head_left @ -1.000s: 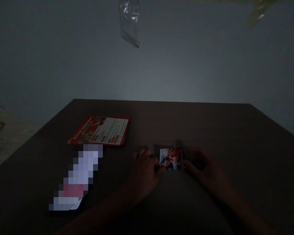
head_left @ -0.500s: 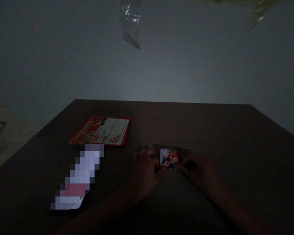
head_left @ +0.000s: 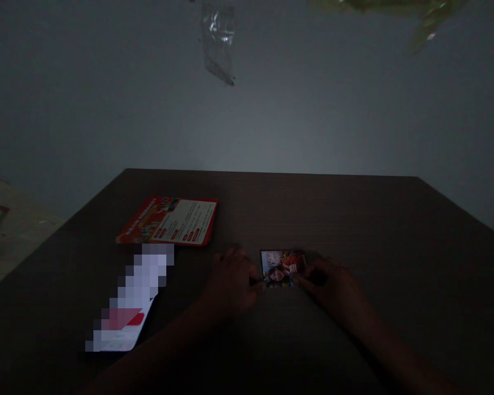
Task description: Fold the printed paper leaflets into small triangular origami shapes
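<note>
A small photo print (head_left: pixel 278 269) lies on the dark wooden table (head_left: pixel 313 214), its picture facing up. My left hand (head_left: pixel 234 280) is at its left edge, fingers curled, with thumb and forefinger pinched together by the lower left corner. On the other side, my right hand (head_left: pixel 323 280) pinches the print's right edge between thumb and fingers. Dim light leaves the exact contact of the left fingertips hard to make out.
A red and white printed leaflet (head_left: pixel 185 219) lies at the back left. Nearer on the left is a phone (head_left: pixel 134 334) with a lit, partly blurred screen. Behind the table's far edge stands a pale wall (head_left: pixel 292 99) with a clear plastic piece (head_left: pixel 219 46) on it.
My left hand has moved a little to the left. More of the print's left side shows, its left edge now farther left. The right hand has hardly moved.
</note>
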The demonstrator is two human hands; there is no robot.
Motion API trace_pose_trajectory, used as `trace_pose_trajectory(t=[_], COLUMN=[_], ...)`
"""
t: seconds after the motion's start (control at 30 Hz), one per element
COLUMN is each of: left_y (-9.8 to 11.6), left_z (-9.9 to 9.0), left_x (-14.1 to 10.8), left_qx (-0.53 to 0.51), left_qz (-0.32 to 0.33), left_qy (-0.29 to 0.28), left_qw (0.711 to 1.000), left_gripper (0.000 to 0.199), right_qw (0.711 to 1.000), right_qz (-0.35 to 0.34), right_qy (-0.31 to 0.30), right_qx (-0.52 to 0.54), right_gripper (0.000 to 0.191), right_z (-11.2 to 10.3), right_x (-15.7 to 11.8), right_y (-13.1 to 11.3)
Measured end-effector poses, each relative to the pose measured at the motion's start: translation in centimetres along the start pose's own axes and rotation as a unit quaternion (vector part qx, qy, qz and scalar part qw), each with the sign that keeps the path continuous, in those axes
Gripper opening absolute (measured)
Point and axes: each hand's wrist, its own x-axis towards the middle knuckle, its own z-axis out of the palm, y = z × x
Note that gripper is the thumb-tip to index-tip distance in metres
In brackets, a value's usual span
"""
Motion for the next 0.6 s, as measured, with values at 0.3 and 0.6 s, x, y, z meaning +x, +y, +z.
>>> trace_pose_trajectory(t=[0.3,0.6], left_y=[0.2,0.8], left_z=[1.0,2.7], left_x=[-0.3,-0.4], left_qx=[-0.081,-0.205], left_qz=[0.015,0.028], left_qy=[0.096,0.141], left_qw=[0.992,0.968], left_gripper=[0.015,0.011], right_qw=[1.000,0.997], right_qz=[0.001,-0.057], right_qy=[0.003,0.053], right_qx=[-0.002,0.000], right_gripper=[0.017,0.011], right_z=[0.4,0.8], right_x=[-0.1,-0.1], right_y=[0.4,0.8])
